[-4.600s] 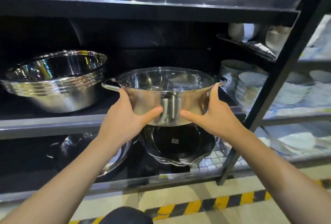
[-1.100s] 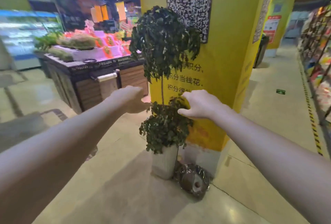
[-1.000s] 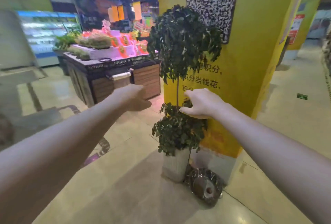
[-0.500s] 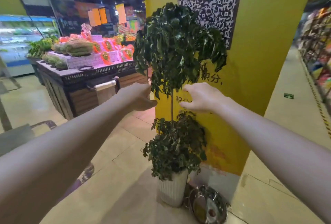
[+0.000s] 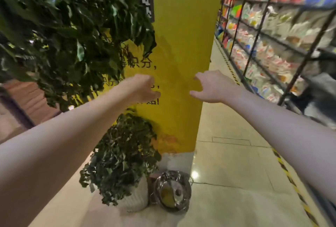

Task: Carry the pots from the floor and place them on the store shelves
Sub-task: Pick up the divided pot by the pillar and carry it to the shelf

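A shiny steel pot [image 5: 172, 191] with a glass lid, wrapped in clear plastic, stands on the floor at the foot of the yellow pillar [image 5: 181, 45], touching a white planter. Both my arms stretch out in front of me at chest height, far above the pot. My left hand [image 5: 143, 88] holds nothing, its fingers loosely curled. My right hand [image 5: 212, 86] is empty too, fingers spread and curved. The hands are about a pot's width apart.
A tall leafy plant [image 5: 72, 32] in a white ribbed planter [image 5: 134, 199] stands left of the pot. Store shelves [image 5: 272, 36] packed with bagged goods line the right side, edged by yellow-black floor tape [image 5: 291, 181]. Tiled floor lies between pillar and shelves.
I have stepped closer to the pillar and turned right; the pot now sits larger and nearer below my hands. The produce stand has left view and the shelves have come in. Both hands stay empty.
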